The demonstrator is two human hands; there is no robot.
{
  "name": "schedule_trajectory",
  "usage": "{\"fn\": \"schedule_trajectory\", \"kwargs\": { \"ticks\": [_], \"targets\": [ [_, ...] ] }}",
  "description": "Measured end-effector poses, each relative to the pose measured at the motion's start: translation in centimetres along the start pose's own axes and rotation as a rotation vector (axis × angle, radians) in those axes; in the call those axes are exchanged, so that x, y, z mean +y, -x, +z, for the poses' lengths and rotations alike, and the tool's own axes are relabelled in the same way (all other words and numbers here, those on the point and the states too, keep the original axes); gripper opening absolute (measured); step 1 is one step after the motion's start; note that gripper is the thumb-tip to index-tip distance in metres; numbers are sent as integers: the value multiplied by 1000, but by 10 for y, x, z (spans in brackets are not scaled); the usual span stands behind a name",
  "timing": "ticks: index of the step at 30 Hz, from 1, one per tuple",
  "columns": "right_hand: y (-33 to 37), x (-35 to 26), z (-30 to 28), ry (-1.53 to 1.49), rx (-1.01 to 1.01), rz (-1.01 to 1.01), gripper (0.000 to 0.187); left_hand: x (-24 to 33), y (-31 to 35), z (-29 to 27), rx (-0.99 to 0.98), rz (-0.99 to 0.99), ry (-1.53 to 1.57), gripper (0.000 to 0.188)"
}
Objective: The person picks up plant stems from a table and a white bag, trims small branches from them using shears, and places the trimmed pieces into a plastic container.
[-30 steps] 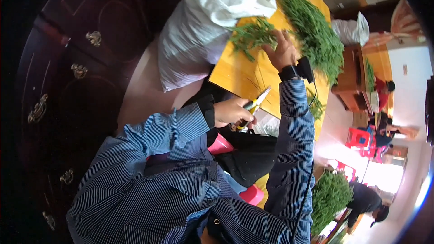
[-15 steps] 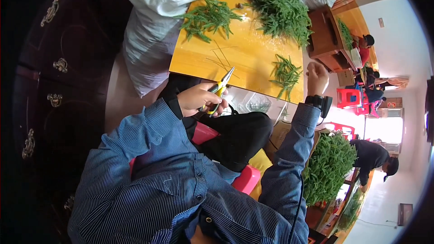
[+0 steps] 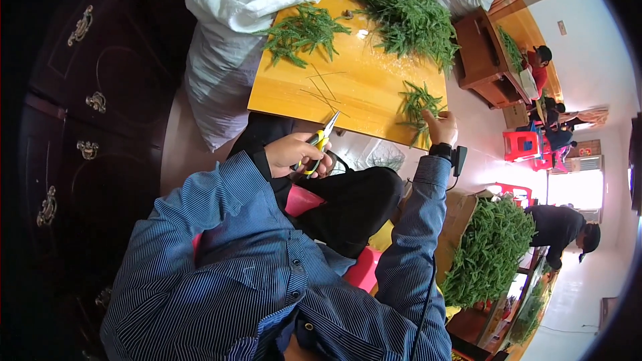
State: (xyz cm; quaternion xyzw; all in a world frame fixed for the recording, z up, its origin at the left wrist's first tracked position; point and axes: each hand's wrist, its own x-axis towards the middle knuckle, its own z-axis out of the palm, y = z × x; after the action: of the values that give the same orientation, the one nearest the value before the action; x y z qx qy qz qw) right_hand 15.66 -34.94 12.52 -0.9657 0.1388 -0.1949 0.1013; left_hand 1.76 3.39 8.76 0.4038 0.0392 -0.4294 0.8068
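Observation:
My left hand (image 3: 289, 155) is closed round needle-nose pliers (image 3: 321, 146) with black and yellow handles, their tip pointing up at the table's near edge. Several thin wire-like stems (image 3: 326, 92) lie on the yellow wooden table (image 3: 361, 103) just beyond that tip. At the table's near right corner, my right hand (image 3: 441, 128) pinches at a small bunch of green leafy sprigs (image 3: 416, 103); its fingertips partly hide what they grip. Another loose bunch of sprigs (image 3: 304, 35) rests on the left of the table, and a large heap (image 3: 401, 17) covers the far right.
Left of the table stands a white woven sack (image 3: 224, 73) with greenery inside. A cardboard box (image 3: 458, 217) full of sprigs is by my right arm. Dark drawers (image 3: 100, 140) line the left. Co-workers (image 3: 558, 227) and red stools (image 3: 518, 144) are at the right.
My right hand has come leftward and down from beside the table onto the small bunch of sprigs. The left hand with the pliers has shifted only slightly.

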Motion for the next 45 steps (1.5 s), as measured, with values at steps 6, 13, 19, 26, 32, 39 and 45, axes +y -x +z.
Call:
{"fn": "schedule_trajectory", "kwargs": {
  "ticks": [6, 13, 19, 26, 32, 39, 45],
  "targets": [
    [-33, 11, 4, -765, -231, 496, 40, 0, 1, -1, -12, 2, -5, 37],
    [-30, 2, 19, -1226, -69, 637, 31, 3, 4, 1, -3, 20, 5, 37],
    [-32, -2, 17, -1412, -119, 410, 33, 2, 0, 1, 10, 8, -4, 37],
    [-29, -49, -30, -1679, -263, 191, 38, 3, 2, 1, 18, 10, 4, 38],
    [-25, -41, -35, -1722, -337, 104, 40, 8, 8, 3, -5, 41, -24, 40],
    [10, -102, -65, -1295, -290, -153, 38, 36, 21, 11, 149, 407, -641, 45],
    [38, -148, -83, -1094, -530, -432, 35, 49, 26, 21, 404, 683, -1210, 51]
  ]
}}
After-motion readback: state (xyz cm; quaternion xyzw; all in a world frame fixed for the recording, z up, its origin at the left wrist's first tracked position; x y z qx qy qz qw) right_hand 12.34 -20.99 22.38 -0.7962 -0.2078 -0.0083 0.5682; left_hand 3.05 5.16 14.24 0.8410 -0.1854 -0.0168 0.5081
